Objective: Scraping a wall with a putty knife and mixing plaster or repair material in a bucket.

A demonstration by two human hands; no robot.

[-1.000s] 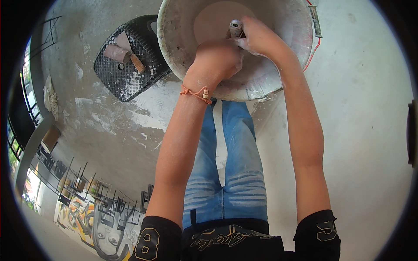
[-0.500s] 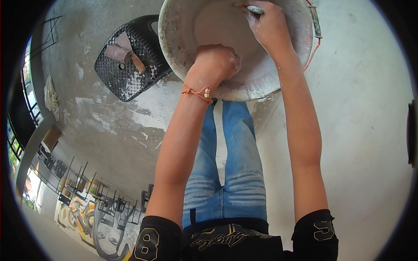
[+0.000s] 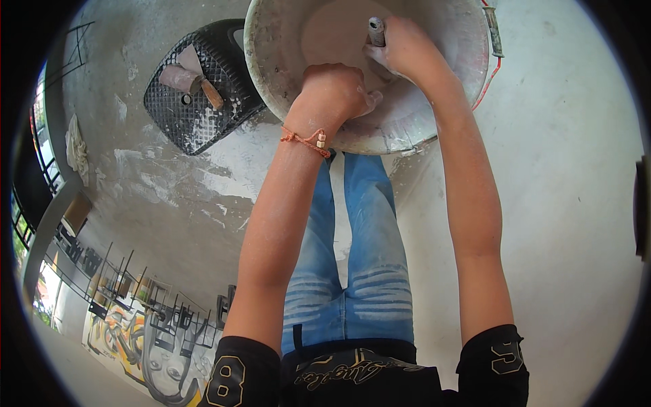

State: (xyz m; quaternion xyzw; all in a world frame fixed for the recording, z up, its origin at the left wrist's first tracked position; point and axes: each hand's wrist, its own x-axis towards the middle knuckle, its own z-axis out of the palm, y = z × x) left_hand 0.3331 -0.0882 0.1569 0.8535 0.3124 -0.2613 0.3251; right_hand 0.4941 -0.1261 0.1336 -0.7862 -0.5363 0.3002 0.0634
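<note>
A large, pale, smeared bucket (image 3: 271,74) stands in front of me, with a greyish-white wet mix (image 3: 332,34) inside. My right hand (image 3: 410,51) is closed around a tool's round, plaster-smeared handle (image 3: 376,32), its end pointing up. The tool's lower part is hidden, so its kind does not show. Over the near left part of the bucket, my left hand (image 3: 336,91) is curled, thumb toward the right. Whatever it may hold is hidden beneath it. An orange cord bracelet (image 3: 308,140) circles the left wrist.
Left of the bucket is a black plastic stool (image 3: 203,129); on it lies a scraper with a wooden handle (image 3: 212,95). Plaster splashes mark the floor (image 3: 224,183). A red wire bail with a grip (image 3: 494,34) hangs at the bucket's right. A white cloth (image 3: 76,152) lies far left.
My right hand has moved left and nearer to me; the tool's handle has swung from nearly level to upright. My left hand has shifted slightly, its thumb now showing more.
</note>
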